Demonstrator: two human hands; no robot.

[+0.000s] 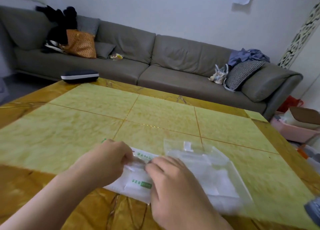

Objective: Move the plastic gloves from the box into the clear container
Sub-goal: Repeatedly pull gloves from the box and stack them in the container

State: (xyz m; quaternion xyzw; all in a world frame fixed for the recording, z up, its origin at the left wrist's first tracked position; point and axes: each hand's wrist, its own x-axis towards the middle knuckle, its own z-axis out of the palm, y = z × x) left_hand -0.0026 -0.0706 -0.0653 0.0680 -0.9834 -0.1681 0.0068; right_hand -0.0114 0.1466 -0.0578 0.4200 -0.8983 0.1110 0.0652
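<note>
Both hands met over the white box (138, 186) at the table's (86, 126) near edge. The left hand (107, 162) and right hand (173, 181) pinched a thin plastic glove (136, 162) there. The clear container (216, 171) lay just right.

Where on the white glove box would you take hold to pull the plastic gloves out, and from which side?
At the top opening of the glove box, where a tuft of plastic gloves sticks up. Come from above with a fingertip pinch, as the left hand and right hand do. The box lies flat, beside the clear container.
</note>
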